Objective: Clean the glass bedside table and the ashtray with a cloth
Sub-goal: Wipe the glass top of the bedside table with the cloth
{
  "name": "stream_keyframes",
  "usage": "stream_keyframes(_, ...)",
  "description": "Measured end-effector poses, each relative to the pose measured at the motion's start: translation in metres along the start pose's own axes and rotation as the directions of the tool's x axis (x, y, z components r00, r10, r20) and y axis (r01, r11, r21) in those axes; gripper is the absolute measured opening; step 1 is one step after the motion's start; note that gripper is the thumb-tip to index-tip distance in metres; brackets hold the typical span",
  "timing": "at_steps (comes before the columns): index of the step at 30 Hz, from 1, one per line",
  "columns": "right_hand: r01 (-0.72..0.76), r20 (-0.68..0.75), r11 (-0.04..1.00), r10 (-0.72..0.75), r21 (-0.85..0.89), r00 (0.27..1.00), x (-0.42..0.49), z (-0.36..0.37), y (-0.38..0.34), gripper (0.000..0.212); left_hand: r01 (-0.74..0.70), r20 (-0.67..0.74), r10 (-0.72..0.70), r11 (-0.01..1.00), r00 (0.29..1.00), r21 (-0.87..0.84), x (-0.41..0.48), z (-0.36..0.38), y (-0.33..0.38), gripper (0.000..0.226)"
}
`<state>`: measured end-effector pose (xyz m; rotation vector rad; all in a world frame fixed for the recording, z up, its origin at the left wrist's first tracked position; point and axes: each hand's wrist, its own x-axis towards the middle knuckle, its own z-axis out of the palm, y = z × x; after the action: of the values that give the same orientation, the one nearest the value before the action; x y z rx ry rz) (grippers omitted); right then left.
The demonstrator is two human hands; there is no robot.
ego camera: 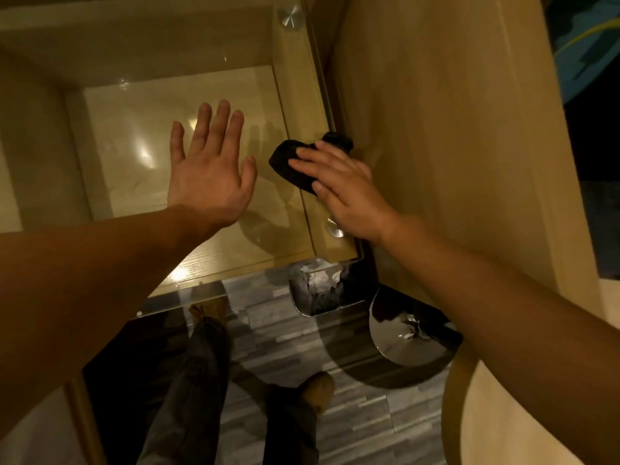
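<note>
The glass top of the bedside table (141, 105) fills the upper left, with a pale wooden frame and shelf showing through it. My left hand (209, 169) lies flat on the glass near the middle, fingers spread, holding nothing. My right hand (342, 186) presses a dark cloth (292, 162) onto the glass at the table's right edge, close to the wooden panel. No ashtray is in sight.
A tall wooden panel (453, 129) stands right against the table's right side. Round metal fixings (291, 17) sit at the glass corners. Below the table are a small bin with crumpled paper (322, 290), a shiny metal lid (412, 333), grey plank flooring and my legs.
</note>
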<state>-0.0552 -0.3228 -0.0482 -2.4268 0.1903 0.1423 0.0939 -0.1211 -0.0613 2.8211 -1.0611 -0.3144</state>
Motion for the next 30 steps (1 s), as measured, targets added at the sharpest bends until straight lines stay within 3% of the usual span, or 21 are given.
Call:
stream_keyframes(7,-0.006,0.008,1.0,0.006,-0.002,1.0,-0.056,0.013,-0.008,0.045,0.008,-0.008,-0.008,1.0,1.0,-0.007,-0.001,0.0,0.0,0.067)
stream_keyframes(16,-0.045,-0.066,0.99,0.055,0.136,0.996,-0.112,0.034,-0.018,0.049,0.005,-0.007,-0.005,1.0,1.0,-0.026,-0.003,0.003,-0.002,0.067)
stream_keyframes(19,-0.103,-0.054,0.974,0.116,0.2,0.992,-0.135,0.039,-0.026,0.049,-0.021,-0.005,0.021,0.997,1.0,-0.07,-0.003,0.006,-0.005,0.067)
stream_keyframes(21,-0.201,-0.046,0.919,0.23,0.339,0.972,-0.15,0.037,-0.039,0.045,-0.021,0.027,0.025,0.989,0.999,-0.145,-0.004,0.003,-0.013,0.07)
stream_keyframes(23,-0.359,0.032,0.748,0.413,0.559,0.91,-0.166,0.025,-0.059,0.042,-0.034,0.03,0.044,0.963,0.999,-0.268,-0.013,-0.013,-0.017,0.073)
stream_keyframes(25,-0.435,0.142,0.472,0.536,0.767,0.832,-0.186,0.009,-0.083,0.04,-0.104,-0.03,0.1,0.922,0.995,-0.374,-0.039,-0.038,-0.01,0.07)
stream_keyframes(26,-0.413,0.174,0.322,0.57,0.852,0.803,-0.198,0.003,-0.095,0.04,-0.115,-0.037,0.11,0.891,0.993,-0.439,-0.058,-0.052,-0.001,0.067)
stream_keyframes(28,-0.295,0.215,0.028,0.622,0.955,0.753,-0.226,-0.008,-0.116,0.037,-0.031,0.079,0.099,0.791,0.992,-0.611,-0.106,-0.08,0.029,0.062)
stream_keyframes(30,-0.182,0.24,-0.156,0.647,0.971,0.724,-0.253,-0.016,-0.135,0.032,0.101,0.257,0.149,0.652,0.955,-0.752,-0.155,-0.107,0.069,0.056)
